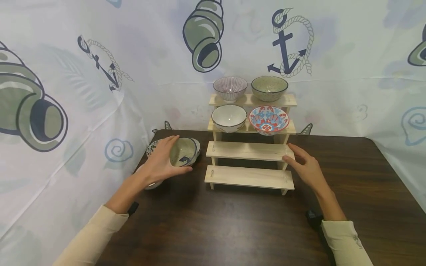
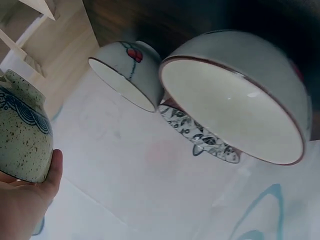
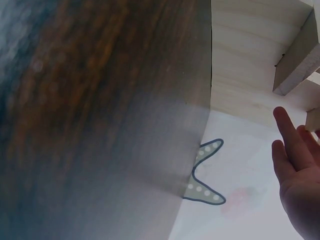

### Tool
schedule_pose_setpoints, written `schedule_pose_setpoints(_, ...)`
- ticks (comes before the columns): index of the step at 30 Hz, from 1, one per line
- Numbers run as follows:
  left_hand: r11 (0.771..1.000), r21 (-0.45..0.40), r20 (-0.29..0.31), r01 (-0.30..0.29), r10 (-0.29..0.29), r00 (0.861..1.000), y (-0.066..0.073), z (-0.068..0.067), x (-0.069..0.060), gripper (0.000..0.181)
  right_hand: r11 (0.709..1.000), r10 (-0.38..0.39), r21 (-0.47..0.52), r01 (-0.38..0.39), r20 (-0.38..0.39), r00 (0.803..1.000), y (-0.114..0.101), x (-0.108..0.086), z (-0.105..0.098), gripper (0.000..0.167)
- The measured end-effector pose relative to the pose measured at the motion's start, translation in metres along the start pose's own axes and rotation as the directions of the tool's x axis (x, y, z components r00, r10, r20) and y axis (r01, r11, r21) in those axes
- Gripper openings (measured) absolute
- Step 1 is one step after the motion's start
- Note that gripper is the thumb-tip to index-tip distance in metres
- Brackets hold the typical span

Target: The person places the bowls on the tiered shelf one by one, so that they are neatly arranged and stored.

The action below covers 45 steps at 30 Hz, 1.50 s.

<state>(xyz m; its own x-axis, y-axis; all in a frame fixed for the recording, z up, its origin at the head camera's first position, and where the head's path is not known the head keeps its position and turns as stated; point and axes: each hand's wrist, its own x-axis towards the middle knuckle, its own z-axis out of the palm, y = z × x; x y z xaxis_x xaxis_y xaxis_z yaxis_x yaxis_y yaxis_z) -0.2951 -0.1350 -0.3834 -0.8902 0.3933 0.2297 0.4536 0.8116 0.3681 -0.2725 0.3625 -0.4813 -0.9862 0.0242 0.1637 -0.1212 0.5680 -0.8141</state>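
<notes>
My left hand [image 1: 159, 160] holds a speckled bowl [image 1: 183, 151] with a blue fish inside and a blue wave band outside, thumb on the near side. The left wrist view shows this speckled bowl [image 2: 25, 132] raised beside other bowls. On the right, my right hand [image 1: 307, 168] grips the end of a plank on the wooden step stand [image 1: 249, 175], thumb at the front edge and forefinger at the back. In the right wrist view the other fingers [image 3: 295, 145] stretch out beside the stand; the thumb is hidden there.
On the upper steps stand a striped bowl [image 1: 230, 88], a green bowl [image 1: 269, 88], a white bowl [image 1: 229, 117] and a red-blue patterned bowl [image 1: 269, 120]. Left of the stand, several bowls, including a large cream-lined bowl [image 2: 235, 100], sit on the dark table [image 1: 213, 229]. A printed cloth [image 1: 149, 44] hangs behind.
</notes>
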Motion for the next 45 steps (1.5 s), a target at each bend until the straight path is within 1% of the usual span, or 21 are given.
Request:
schedule_pose_setpoints(4,0.999,0.017,0.000,-0.035,0.035,0.999,0.006,0.003,0.004,0.122,1.000,0.001,0.003,-0.001,0.000,1.000,0.000,0.000,0.000,0.072)
schedule_pose_setpoints(10,0.996,0.028,-0.014,-0.085,0.085,0.996,0.015,0.005,0.008,0.120,1.000,-0.017,0.026,0.017,0.022,1.000,0.000,0.000,-0.001,0.071)
schedule_pose_setpoints(18,0.987,0.024,-0.026,-0.160,0.160,0.987,0.030,0.009,0.013,0.115,0.999,-0.023,0.037,0.022,0.021,1.000,0.000,0.000,0.000,0.071)
schedule_pose_setpoints(28,0.975,0.038,-0.023,-0.218,0.219,0.975,0.050,0.017,0.023,0.114,0.999,-0.013,0.036,0.012,0.022,1.000,0.002,0.000,0.000,0.072)
schedule_pose_setpoints(30,0.973,0.030,-0.022,-0.228,0.229,0.973,0.054,0.018,0.025,0.114,0.999,-0.013,0.039,0.013,0.020,1.000,0.002,0.001,0.000,0.072)
schedule_pose_setpoints(34,0.968,0.009,-0.001,-0.250,0.250,0.968,0.061,0.022,0.029,0.114,0.999,-0.014,0.043,0.014,0.015,1.000,0.003,0.001,0.000,0.072)
schedule_pose_setpoints(39,0.964,-0.001,0.017,-0.265,0.265,0.964,0.069,0.026,0.034,0.115,0.999,-0.007,0.047,0.007,0.012,1.000,0.002,0.001,0.000,0.073)
schedule_pose_setpoints(45,0.962,0.007,0.027,-0.272,0.272,0.962,0.074,0.030,0.039,0.116,0.999,-0.007,0.047,0.006,0.015,1.000,0.002,0.002,0.000,0.073)
